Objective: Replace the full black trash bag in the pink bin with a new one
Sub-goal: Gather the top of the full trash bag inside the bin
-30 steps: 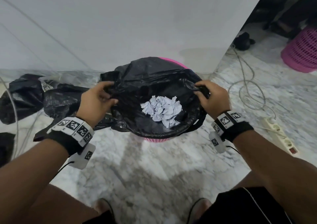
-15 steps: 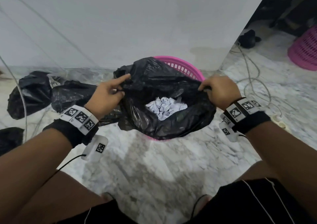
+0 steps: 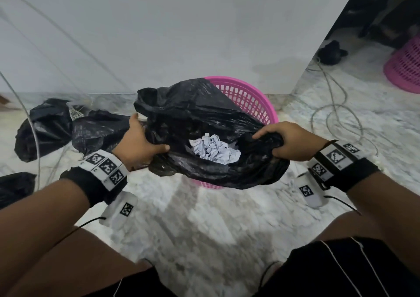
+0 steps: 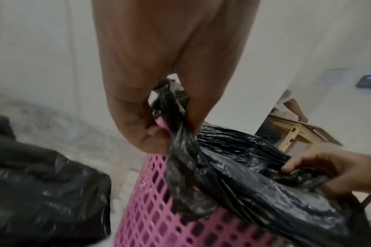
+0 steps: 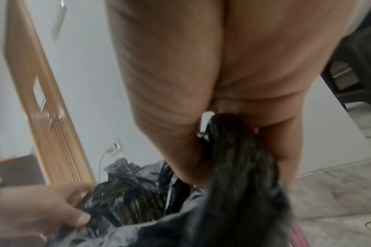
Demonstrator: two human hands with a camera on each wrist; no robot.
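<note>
A full black trash bag (image 3: 200,114) sits in the pink mesh bin (image 3: 250,96), its mouth lifted clear of the far rim. Crumpled white paper (image 3: 211,149) shows inside. My left hand (image 3: 141,144) grips the bag's left edge, and the left wrist view shows the bunched plastic (image 4: 180,127) pinched between thumb and fingers above the pink bin (image 4: 159,208). My right hand (image 3: 288,142) grips the right edge; the right wrist view shows a gathered black strand (image 5: 233,150) clenched in the fist.
Other black bags (image 3: 56,126) lie on the marble floor to the left. Grey cables (image 3: 336,119) coil on the floor at the right, near a second pink basket (image 3: 406,67). A white wall (image 3: 181,35) stands just behind the bin.
Both hands have pulled the bag's edges up and inward off the rim. The far pink rim is now exposed and the bag's mouth has narrowed.
</note>
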